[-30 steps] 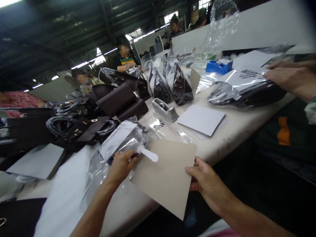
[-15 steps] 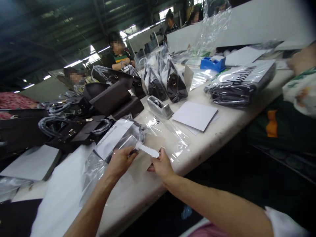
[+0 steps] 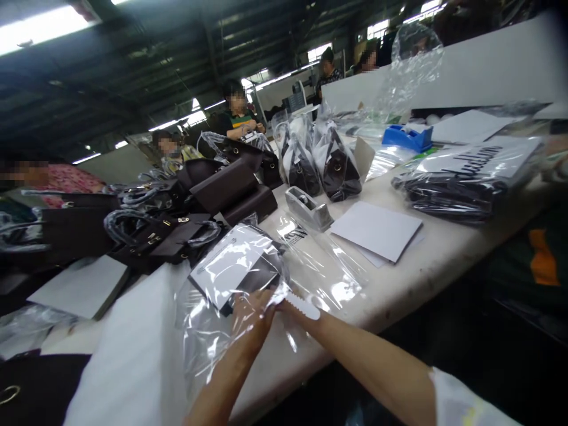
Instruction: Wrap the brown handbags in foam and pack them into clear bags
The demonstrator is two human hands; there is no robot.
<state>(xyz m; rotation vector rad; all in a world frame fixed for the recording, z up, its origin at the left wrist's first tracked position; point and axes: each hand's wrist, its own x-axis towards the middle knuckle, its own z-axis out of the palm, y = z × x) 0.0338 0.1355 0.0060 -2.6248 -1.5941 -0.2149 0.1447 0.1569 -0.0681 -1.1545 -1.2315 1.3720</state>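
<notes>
A dark brown handbag lies in a clear plastic bag [image 3: 199, 343] with a white printed sheet [image 3: 231, 260] over it. My left hand [image 3: 252, 313] is closed at the plastic bag's near opening, with shiny film around its fingers. My right hand [image 3: 290, 306] meets it there; its fingers are hidden behind the left hand and the film. Across my right wrist lies a white strip with a serrated edge [image 3: 306, 307], its inner end close to my left fingers. Just beyond, a flat clear plastic bag with black lettering [image 3: 310, 248] rests on the table.
A grey tape dispenser [image 3: 308, 208] and white cards [image 3: 377, 231] stand beyond my hands. Dark handbags [image 3: 235, 189] crowd the left and back. At right are a blue tape dispenser [image 3: 407, 138] and a wrapped bag [image 3: 461, 189]. Several people work around the table.
My hands have come together; the right hand moved left, beneath the strip. Plastic film now covers part of my left hand and the printed sheet. The view has shifted left.
</notes>
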